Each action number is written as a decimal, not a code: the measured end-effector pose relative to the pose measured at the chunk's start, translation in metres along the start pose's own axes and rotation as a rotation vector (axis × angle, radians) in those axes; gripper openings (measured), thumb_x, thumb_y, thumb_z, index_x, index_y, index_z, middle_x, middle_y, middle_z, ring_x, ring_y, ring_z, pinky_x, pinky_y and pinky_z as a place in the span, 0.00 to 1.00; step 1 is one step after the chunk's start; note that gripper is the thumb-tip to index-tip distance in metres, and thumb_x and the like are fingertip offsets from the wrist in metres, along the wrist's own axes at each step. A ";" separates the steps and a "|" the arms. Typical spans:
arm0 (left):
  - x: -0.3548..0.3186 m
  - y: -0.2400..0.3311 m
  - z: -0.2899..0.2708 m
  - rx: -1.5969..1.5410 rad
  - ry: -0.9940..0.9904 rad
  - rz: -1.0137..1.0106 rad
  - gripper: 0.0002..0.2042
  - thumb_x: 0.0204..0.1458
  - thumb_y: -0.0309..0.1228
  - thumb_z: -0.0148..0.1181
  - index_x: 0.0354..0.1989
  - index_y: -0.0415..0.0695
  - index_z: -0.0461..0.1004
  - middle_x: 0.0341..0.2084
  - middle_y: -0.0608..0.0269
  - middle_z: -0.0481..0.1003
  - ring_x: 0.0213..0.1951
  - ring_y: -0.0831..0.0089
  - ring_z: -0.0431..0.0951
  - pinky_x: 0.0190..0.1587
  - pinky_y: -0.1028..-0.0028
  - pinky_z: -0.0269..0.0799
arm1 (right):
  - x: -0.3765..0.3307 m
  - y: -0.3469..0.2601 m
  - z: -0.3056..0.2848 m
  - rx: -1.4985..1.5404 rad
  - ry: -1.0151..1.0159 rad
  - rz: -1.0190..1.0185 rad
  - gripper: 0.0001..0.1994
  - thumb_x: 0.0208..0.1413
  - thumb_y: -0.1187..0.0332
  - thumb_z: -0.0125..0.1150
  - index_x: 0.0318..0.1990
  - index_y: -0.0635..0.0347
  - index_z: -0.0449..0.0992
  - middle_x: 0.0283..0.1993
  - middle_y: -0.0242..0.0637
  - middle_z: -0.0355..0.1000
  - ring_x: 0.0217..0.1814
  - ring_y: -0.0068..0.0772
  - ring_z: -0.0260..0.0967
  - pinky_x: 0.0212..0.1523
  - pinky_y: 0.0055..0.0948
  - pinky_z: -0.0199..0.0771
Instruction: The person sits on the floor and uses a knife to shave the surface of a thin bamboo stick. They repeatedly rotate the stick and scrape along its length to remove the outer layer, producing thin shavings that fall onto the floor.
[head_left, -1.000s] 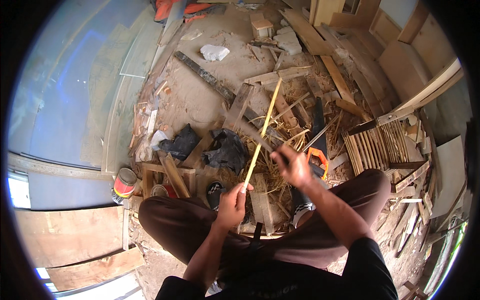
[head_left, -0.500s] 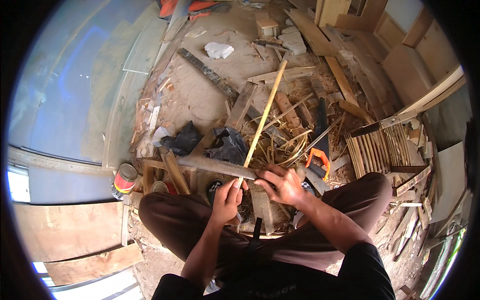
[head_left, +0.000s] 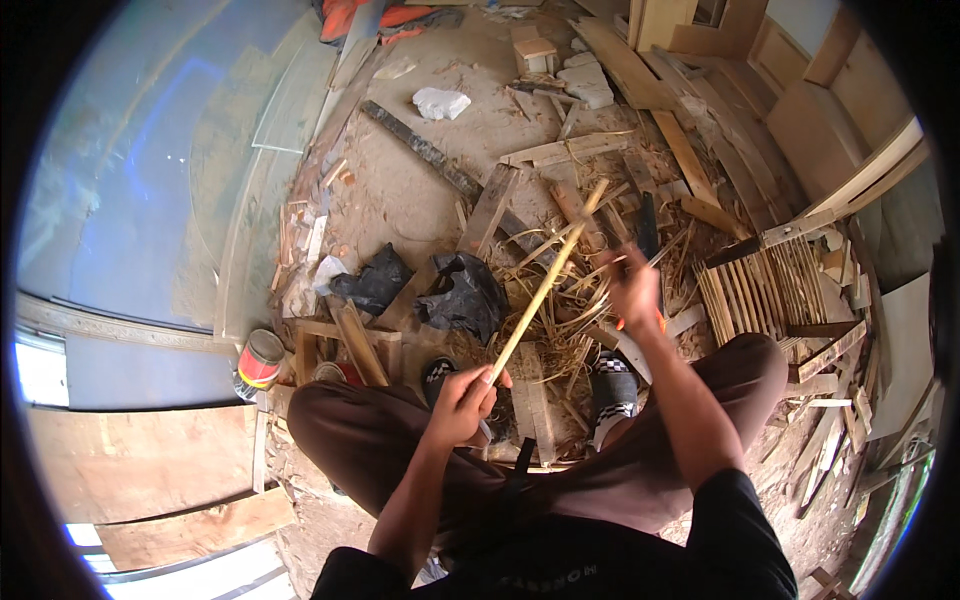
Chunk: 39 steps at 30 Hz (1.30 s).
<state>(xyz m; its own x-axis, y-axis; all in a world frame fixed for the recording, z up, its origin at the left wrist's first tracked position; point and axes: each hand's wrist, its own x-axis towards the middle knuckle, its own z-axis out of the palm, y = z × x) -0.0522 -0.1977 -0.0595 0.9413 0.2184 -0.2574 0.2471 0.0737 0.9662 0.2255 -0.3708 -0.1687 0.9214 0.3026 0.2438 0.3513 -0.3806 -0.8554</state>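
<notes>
My left hand (head_left: 463,405) is closed around the lower end of a long, pale yellow bamboo strip (head_left: 545,290). The strip slants away to the upper right, over a heap of curled shavings (head_left: 535,370). Out to the right, my right hand (head_left: 635,287) is raised over the shavings and smeared by motion, so its fingers and anything in them are unclear. No long blade can be made out now. Just behind that hand, an orange saw handle (head_left: 622,322) is mostly hidden, with the dark saw blade (head_left: 648,225) reaching away beyond it.
Black plastic bags (head_left: 462,297) lie ahead, beside wooden offcuts (head_left: 490,208). A red and yellow can (head_left: 260,358) stands at left. Slatted wood (head_left: 760,300) lies right of my knee. Farther off are a dark beam (head_left: 420,148) and a white lump (head_left: 440,103).
My right hand has swung up and right, off the strip; the long blade it held across the strip no longer shows. The strip's far end has tipped to the right.
</notes>
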 end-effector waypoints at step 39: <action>0.013 0.010 0.016 0.175 0.075 0.093 0.12 0.69 0.30 0.43 0.38 0.39 0.73 0.11 0.75 0.55 0.15 0.87 0.53 0.20 0.78 0.49 | 0.016 -0.060 -0.063 0.346 0.365 0.246 0.14 0.63 0.59 0.64 0.30 0.58 0.72 0.19 0.26 0.66 0.16 0.19 0.60 0.16 0.24 0.59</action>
<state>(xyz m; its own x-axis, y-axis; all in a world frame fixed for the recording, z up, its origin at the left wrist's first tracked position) -0.0338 -0.2102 -0.0530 0.9438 0.2887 -0.1611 0.2023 -0.1188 0.9721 0.2292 -0.3984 -0.0843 0.9888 -0.1042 0.1072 0.0998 -0.0739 -0.9923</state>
